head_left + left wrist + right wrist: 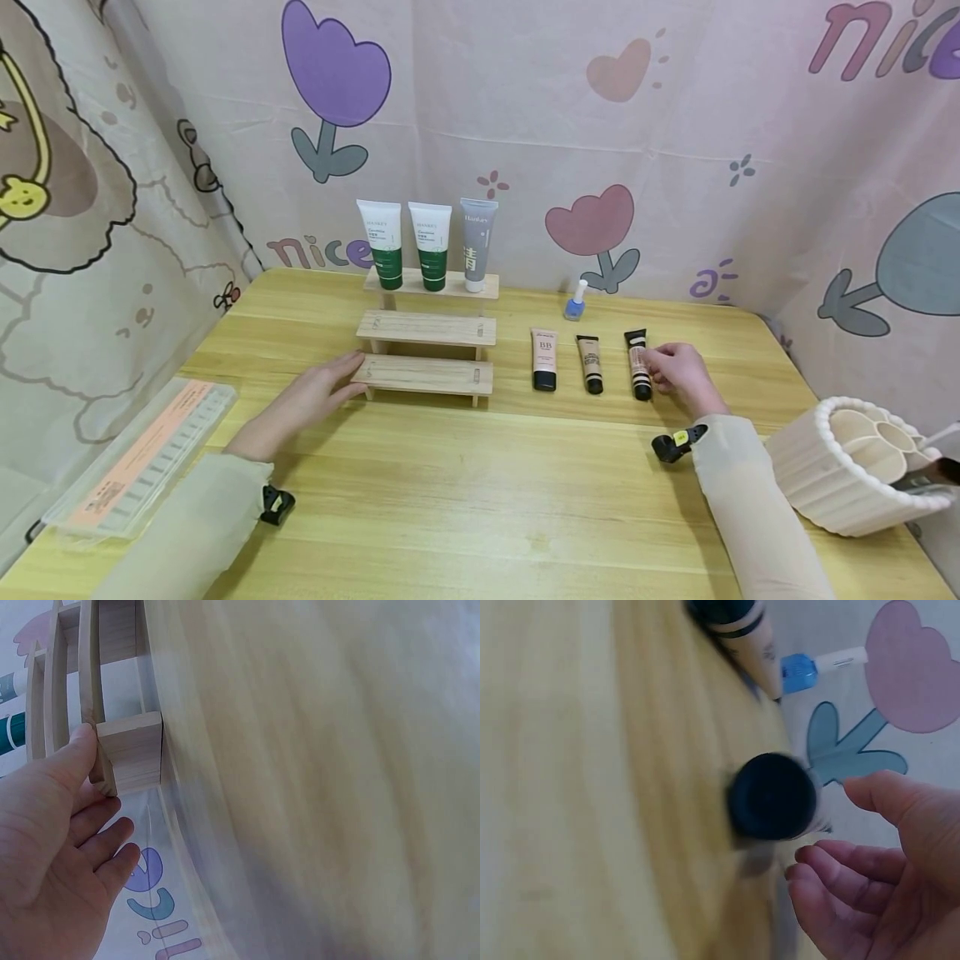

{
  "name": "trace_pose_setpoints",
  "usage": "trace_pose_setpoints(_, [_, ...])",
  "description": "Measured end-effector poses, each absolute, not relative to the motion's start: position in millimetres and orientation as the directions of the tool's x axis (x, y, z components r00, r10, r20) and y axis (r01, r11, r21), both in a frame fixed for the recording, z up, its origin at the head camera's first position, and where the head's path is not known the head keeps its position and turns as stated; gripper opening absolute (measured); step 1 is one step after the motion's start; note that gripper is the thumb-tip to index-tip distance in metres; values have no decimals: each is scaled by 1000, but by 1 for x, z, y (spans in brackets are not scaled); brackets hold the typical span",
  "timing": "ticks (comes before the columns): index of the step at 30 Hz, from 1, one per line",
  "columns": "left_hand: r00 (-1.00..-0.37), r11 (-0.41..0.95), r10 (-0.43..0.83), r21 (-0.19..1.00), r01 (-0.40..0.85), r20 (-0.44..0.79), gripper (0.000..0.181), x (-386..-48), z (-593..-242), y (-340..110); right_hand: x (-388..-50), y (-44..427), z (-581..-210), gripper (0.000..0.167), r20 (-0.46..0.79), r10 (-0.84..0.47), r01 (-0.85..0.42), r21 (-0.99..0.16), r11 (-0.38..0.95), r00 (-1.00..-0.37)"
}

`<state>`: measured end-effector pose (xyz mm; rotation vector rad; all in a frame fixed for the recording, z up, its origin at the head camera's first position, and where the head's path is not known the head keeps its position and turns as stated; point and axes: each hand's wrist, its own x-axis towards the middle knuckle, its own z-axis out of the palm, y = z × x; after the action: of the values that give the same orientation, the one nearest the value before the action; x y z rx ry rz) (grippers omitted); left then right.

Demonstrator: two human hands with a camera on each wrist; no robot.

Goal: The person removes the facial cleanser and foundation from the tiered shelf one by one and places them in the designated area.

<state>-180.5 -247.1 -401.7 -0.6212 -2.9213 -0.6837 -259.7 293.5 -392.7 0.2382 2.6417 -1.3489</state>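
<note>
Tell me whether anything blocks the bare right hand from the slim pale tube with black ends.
Nothing visible does: the right hand is right beside the slim pale tube, on its right. The smaller beige tube with a black cap lies on the opposite side, out of the way.

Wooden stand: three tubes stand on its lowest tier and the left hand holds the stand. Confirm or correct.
Wrong tier: the head view shows the three tubes on the top tier, not the lowest tier. The left hand does hold the wooden stand.
</note>
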Motion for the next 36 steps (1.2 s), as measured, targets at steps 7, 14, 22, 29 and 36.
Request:
trace_pose_setpoints(7, [-912, 818, 373, 405, 410, 170, 55, -180, -402, -249, -269, 281, -364, 57, -41, 21, 46, -798, 601, -999])
trace_pose_setpoints(14, [-914, 817, 369, 411, 405, 168, 55, -180, -402, -250, -289, 240, -329, 51, 86, -60, -105, -826, 554, -994])
trace_pose_setpoints(22, [-913, 816, 371, 409, 409, 172, 55, -181, -402, -248, -307, 178, -301, 44, 177, -134, -220, -846, 486, -975])
trace_pose_setpoints(29, [-916, 818, 367, 414, 400, 160, 55, -181, -402, -248, -313, 127, -284, 36, 221, -223, -300, -847, 439, -949])
trace_pose_setpoints(36, [-914, 815, 368, 415, 405, 168, 54, -180, -402, -247, -316, 89, -282, 36, 237, -305, -350, -848, 398, -922])
